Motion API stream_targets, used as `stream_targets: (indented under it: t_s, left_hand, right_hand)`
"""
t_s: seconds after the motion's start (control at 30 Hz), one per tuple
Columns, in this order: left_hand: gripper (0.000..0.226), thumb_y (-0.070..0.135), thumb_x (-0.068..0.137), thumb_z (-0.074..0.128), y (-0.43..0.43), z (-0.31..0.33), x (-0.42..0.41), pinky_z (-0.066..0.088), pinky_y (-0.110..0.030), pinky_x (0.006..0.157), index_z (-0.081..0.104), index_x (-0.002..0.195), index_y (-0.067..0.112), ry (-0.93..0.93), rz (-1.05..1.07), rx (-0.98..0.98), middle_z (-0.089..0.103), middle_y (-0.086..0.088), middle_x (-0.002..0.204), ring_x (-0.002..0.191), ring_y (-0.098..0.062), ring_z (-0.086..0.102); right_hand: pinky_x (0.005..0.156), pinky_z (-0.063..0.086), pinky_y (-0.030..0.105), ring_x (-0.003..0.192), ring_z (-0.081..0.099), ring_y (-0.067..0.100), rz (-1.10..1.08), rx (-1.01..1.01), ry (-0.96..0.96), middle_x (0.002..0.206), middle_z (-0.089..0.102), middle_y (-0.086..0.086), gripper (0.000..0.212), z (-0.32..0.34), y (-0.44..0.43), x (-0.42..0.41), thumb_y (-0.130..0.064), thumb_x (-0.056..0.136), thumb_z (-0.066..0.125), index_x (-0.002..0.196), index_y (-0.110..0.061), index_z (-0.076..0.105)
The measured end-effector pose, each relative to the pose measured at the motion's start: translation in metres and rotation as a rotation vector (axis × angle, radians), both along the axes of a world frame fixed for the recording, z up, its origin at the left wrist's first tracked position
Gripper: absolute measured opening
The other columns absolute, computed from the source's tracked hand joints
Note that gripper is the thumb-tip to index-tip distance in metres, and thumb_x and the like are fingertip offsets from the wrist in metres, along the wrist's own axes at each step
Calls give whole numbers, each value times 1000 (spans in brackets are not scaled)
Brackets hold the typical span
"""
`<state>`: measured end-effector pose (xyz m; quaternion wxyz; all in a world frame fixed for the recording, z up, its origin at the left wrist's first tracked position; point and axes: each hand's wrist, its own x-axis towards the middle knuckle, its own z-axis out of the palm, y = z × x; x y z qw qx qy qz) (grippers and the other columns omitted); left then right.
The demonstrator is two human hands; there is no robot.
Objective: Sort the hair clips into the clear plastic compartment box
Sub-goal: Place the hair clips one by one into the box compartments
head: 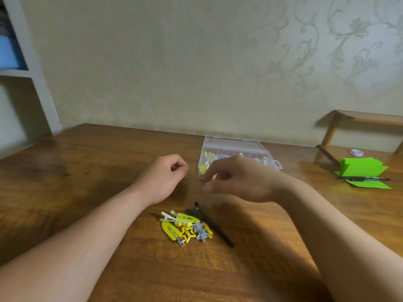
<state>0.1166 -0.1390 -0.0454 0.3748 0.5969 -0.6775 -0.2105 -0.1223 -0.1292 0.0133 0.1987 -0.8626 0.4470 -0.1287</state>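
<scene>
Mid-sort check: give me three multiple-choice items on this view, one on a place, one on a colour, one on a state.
1. Where is the loose clip pile relative to the clear box?
A. Nearer the person
B. Behind it
C. Inside it

2. Colour of the paper stack?
A. Pink
B. Green
C. White

3. The long black clip is:
A. Held in a hand
B. Standing upright
C. Lying on the table

Answers:
1 A: the pile lies on the camera's side of the box.
2 B: it is bright green under the pen.
3 C: it rests flat at the pile's right edge, untouched.
</scene>
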Motion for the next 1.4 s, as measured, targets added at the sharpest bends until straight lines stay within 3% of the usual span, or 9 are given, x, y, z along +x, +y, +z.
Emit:
stream_targets:
  t_s: [0.13,0.43,0.6,0.7,0.97,1.07,1.17,1.27,1.4]
  left_hand:
    - [16,31,104,63,1,0,0,54,-35,83,74,93,27,9,-4,3,76,9,93,92,-11,69]
    - [15,32,104,64,-4,-3,2,54,-34,79,74,92,28,5,-12,12,76,10,92,89,-12,69]
    - [13,24,100,67,-5,-5,3,55,-40,81,74,89,23,75,-35,1,77,3,85,89,-24,71]
    - [13,26,101,67,-5,-5,3,56,-42,86,75,90,24,72,-41,13,77,4,87,90,-22,71]
    - [15,28,103,65,-4,-3,4,55,-41,88,75,91,27,53,-45,14,76,7,88,91,-15,70]
    - [17,31,100,65,-5,-3,2,56,-39,80,74,87,29,38,-20,19,76,10,85,87,-16,70]
    - [23,40,104,63,-6,-3,1,51,-36,73,72,86,29,10,-15,23,73,8,81,82,-17,67]
    - [17,37,107,60,-5,-1,1,55,-37,82,72,96,32,9,-27,32,73,12,92,91,-9,67]
    - [19,35,107,58,-4,-1,1,57,-34,87,73,96,33,16,-29,23,73,14,93,94,-5,67]
  right_hand:
    - [72,46,23,84,65,3,142,138,87,94,68,-14,29,-8,8,17,-52,92,77,118,-41,72]
    - [73,51,28,86,60,5,78,-113,99,95,62,-14,17,-9,12,25,-47,94,71,108,-39,75]
    - [73,50,29,81,56,1,188,-95,188,86,56,-19,22,-13,26,43,-49,93,74,110,-34,75]
    - [66,43,23,76,53,-3,191,-77,224,85,56,-20,22,-12,28,45,-47,95,74,113,-33,73]
    - [69,47,24,81,56,1,197,-51,205,91,59,-16,12,-11,30,47,-42,98,72,105,-32,71]
    - [70,51,25,84,61,6,174,-72,94,95,64,-13,4,-9,30,46,-33,99,70,103,-30,69]
    - [71,52,19,87,65,3,37,-124,-150,96,68,-15,20,-2,19,34,-23,101,67,117,-34,66]
    - [67,54,19,82,70,2,-168,-177,-353,92,75,-11,24,3,-3,7,-20,102,67,119,-37,67]
    - [52,48,21,73,72,6,-429,-157,-425,86,77,-6,13,-1,-36,-23,-23,99,70,109,-31,71]
